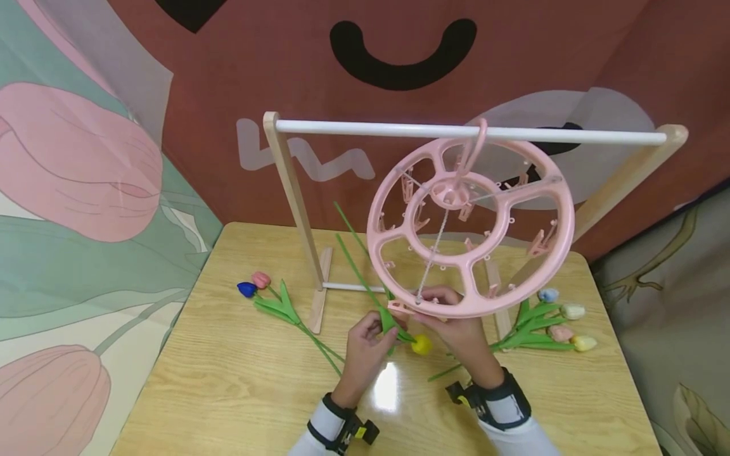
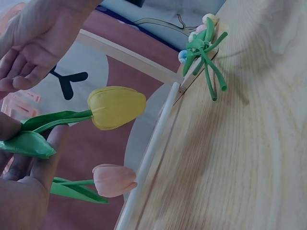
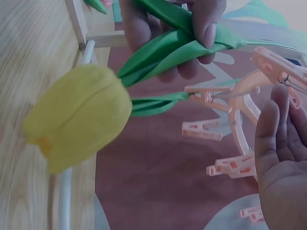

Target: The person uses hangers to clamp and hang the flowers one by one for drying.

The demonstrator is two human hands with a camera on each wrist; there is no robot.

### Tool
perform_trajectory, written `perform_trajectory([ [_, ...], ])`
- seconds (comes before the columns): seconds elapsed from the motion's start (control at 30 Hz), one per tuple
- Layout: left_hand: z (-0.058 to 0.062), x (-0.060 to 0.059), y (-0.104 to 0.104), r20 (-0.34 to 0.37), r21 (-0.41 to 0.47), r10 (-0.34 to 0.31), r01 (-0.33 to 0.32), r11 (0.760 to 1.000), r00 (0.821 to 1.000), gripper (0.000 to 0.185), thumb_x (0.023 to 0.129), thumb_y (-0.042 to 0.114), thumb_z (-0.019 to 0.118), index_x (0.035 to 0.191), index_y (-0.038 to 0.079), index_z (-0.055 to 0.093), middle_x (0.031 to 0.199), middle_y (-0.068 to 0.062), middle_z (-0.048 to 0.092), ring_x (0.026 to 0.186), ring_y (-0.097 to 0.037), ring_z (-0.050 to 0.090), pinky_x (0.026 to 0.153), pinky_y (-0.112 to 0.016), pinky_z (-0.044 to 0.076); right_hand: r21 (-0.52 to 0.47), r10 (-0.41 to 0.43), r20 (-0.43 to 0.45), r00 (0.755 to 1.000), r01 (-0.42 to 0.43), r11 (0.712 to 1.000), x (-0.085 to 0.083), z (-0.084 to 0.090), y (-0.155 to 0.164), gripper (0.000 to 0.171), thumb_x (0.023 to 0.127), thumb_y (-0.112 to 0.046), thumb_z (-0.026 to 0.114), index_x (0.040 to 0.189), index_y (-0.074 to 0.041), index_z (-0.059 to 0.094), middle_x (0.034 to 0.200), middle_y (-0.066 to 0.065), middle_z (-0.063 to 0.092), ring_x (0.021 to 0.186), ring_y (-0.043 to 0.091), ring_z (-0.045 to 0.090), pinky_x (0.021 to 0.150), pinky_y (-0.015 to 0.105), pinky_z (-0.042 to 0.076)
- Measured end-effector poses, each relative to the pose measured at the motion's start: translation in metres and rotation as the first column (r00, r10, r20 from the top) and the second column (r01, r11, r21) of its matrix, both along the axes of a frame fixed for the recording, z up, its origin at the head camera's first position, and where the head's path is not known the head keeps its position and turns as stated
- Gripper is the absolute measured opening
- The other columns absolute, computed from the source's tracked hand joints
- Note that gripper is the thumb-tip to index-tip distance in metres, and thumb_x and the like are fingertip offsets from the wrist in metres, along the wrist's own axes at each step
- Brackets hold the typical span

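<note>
A pink round clip hanger hangs from the white rod of a wooden rack. My left hand pinches the green leaves of a yellow tulip, whose head points down toward the table. One pink clip sits at a leaf tip. My right hand has straight fingers that touch the hanger's lower rim beside the clips. In the left wrist view the yellow tulip hangs above a pink tulip.
A blue tulip and a pink tulip lie on the wooden table at the left. A bunch of pastel tulips lies at the right. The rack's feet and lower bar stand mid-table. Printed backdrops surround the table.
</note>
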State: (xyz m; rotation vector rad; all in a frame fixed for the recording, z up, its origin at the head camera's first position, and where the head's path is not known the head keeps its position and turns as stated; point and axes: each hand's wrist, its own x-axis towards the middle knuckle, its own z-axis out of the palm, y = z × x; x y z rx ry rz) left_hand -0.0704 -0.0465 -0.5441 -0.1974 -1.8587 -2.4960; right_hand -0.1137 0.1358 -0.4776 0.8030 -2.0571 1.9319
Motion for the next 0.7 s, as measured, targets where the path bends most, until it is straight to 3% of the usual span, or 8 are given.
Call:
perform_trajectory([
  [0.13,-0.003,0.0,0.002,-0.013,-0.03,0.021,-0.021,0.999,1.0,0.022,0.097,-0.001,0.067,0.114,-0.013,0.061,0.113,-0.033,0.069,0.104,-0.035,0.073,0.084,-0.035,0.066,-0.011,0.001,-0.041,0.999,-0.002,1.0,0.0,0.008,-0.007,0.03,0.078,0.02,0.076,0.104,0.012,0.065,0.11,-0.017,0.071,0.097,-0.003,0.064,0.077,0.009,0.055],
  [0.3,-0.002,0.001,0.004,-0.016,-0.023,0.026,-0.026,0.999,1.0,0.023,0.097,-0.002,0.066,0.115,-0.015,0.061,0.113,-0.033,0.068,0.105,-0.033,0.073,0.085,-0.036,0.066,0.041,-0.034,-0.041,0.999,0.036,0.999,0.002,0.021,-0.014,0.032,0.073,0.025,0.076,0.1,0.012,0.066,0.107,-0.021,0.07,0.094,-0.005,0.063,0.078,0.009,0.054],
  [0.47,-0.001,0.001,0.005,-0.011,-0.03,0.038,-0.038,0.999,0.999,0.021,0.097,-0.002,0.067,0.115,-0.01,0.064,0.113,-0.03,0.069,0.105,-0.028,0.073,0.085,-0.037,0.066,0.057,-0.052,-0.061,0.997,0.056,0.997,-0.002,0.013,-0.015,0.033,0.071,0.026,0.077,0.098,0.008,0.07,0.103,-0.013,0.073,0.097,-0.004,0.067,0.083,0.012,0.057],
  [0.7,0.0,0.001,0.007,-0.002,-0.053,0.057,-0.057,0.997,0.998,0.02,0.097,0.001,0.068,0.116,-0.005,0.066,0.113,-0.027,0.07,0.104,-0.025,0.073,0.083,-0.037,0.066,0.015,-0.071,-0.055,0.996,0.072,0.997,-0.007,-0.002,-0.015,0.032,0.075,0.021,0.078,0.101,0.005,0.071,0.098,-0.009,0.075,0.088,0.001,0.067,0.074,0.013,0.055],
])
